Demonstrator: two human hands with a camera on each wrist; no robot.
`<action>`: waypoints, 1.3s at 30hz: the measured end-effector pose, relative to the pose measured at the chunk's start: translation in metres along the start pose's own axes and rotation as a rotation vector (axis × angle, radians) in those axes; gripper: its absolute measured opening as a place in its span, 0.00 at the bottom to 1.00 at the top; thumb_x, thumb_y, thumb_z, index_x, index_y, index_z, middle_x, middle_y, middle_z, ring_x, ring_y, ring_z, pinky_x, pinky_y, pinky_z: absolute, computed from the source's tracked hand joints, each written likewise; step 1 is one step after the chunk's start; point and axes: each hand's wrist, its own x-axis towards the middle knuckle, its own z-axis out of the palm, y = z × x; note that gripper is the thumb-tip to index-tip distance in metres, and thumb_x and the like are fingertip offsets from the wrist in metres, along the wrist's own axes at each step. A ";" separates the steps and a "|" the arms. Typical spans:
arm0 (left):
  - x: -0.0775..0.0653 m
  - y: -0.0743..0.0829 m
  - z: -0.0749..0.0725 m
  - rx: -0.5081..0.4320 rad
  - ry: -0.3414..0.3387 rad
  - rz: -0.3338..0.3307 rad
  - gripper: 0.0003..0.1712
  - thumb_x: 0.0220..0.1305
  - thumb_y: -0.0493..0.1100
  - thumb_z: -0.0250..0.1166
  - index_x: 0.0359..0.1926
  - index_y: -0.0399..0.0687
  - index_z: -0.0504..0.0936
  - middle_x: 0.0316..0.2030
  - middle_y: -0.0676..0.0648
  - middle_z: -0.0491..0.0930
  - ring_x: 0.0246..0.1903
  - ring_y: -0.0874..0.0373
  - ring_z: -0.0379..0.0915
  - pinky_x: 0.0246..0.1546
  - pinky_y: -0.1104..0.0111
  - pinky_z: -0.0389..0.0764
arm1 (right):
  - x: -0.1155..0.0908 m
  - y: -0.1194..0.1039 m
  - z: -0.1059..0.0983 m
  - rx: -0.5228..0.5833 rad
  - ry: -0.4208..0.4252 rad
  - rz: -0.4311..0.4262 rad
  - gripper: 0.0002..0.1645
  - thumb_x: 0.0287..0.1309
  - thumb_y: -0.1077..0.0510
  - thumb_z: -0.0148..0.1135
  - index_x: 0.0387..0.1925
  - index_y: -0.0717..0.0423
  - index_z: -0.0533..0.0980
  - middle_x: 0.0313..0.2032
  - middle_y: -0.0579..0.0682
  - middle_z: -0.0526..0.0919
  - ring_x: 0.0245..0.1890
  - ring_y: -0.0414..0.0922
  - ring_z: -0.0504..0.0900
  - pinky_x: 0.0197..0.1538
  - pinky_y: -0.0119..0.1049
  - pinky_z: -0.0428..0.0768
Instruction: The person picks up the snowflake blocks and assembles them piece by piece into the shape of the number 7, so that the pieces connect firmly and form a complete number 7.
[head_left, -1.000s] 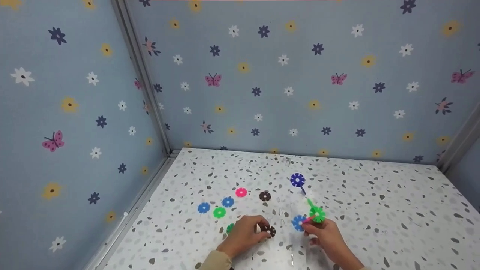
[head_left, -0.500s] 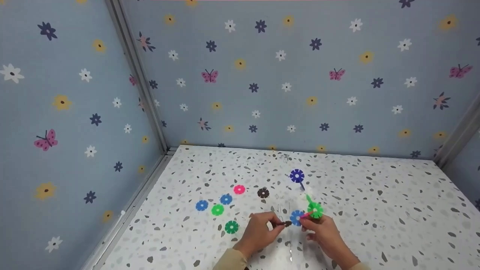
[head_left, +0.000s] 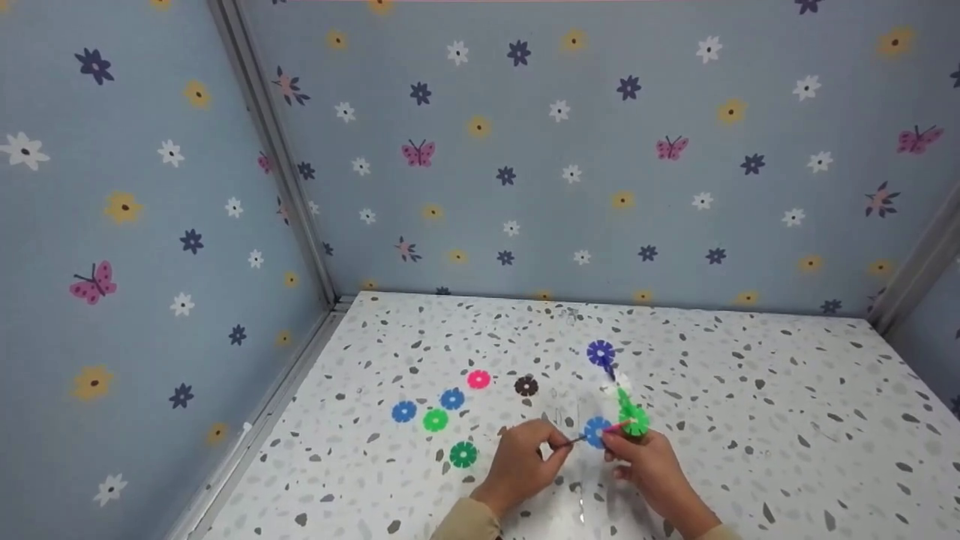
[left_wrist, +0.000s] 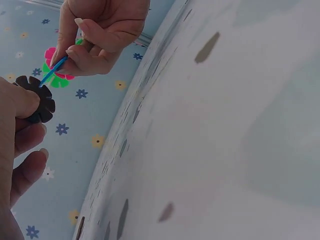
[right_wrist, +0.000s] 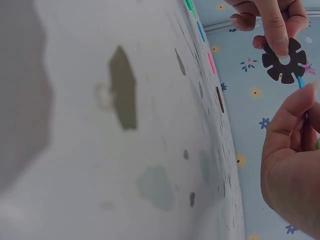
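Note:
My left hand [head_left: 529,457] pinches a dark brown notched plastic disc [right_wrist: 296,59] between thumb and fingers, seen edge-on in the head view. Just right of it, my right hand [head_left: 649,463] grips a joined chain of the same notched discs. At the chain's near end is a blue disc [head_left: 596,433], then a pink one [head_left: 618,427] and a green disc [head_left: 636,421]. Farther along come more green, a whitish piece and a dark blue disc [head_left: 601,352] at the far end. In both wrist views the dark brown disc's notched rim meets the blue disc's edge.
Loose discs lie on the speckled white table [head_left: 750,420] left of the hands: blue ones [head_left: 403,411], a light green [head_left: 435,420], a dark green [head_left: 463,454], a pink [head_left: 478,379] and a dark brown one [head_left: 526,386]. Patterned blue panels [head_left: 570,225] stand behind and at the left.
My left hand has moved right with the dark brown disc, bringing it to the blue disc, and turned it edge-on. The dark green disc has come into full view. The right hand keeps its grip.

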 end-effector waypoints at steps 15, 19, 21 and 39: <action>-0.002 0.004 0.001 0.037 -0.070 -0.022 0.09 0.56 0.34 0.73 0.28 0.50 0.81 0.27 0.57 0.82 0.25 0.66 0.76 0.27 0.86 0.68 | -0.004 0.001 0.003 -0.026 0.025 0.038 0.11 0.62 0.64 0.65 0.44 0.64 0.73 0.31 0.53 0.81 0.29 0.45 0.76 0.28 0.36 0.77; 0.000 0.004 0.000 0.055 -0.064 -0.002 0.09 0.55 0.34 0.73 0.29 0.49 0.81 0.27 0.56 0.82 0.25 0.67 0.76 0.28 0.86 0.69 | -0.002 0.001 0.004 -0.035 0.043 0.038 0.13 0.62 0.65 0.64 0.45 0.66 0.73 0.31 0.54 0.81 0.30 0.46 0.76 0.28 0.36 0.77; 0.001 0.005 0.001 0.055 -0.061 0.001 0.08 0.55 0.34 0.73 0.29 0.49 0.81 0.27 0.56 0.82 0.25 0.66 0.76 0.28 0.86 0.68 | -0.002 0.000 0.005 -0.031 0.050 0.034 0.13 0.63 0.65 0.64 0.45 0.66 0.72 0.32 0.55 0.80 0.30 0.46 0.76 0.28 0.36 0.77; 0.007 0.013 0.005 0.006 -0.048 0.002 0.11 0.55 0.31 0.73 0.29 0.48 0.79 0.26 0.54 0.80 0.26 0.73 0.73 0.27 0.86 0.72 | -0.011 -0.012 0.006 -0.050 0.013 -0.005 0.05 0.62 0.69 0.62 0.37 0.63 0.72 0.27 0.53 0.73 0.26 0.44 0.70 0.26 0.35 0.73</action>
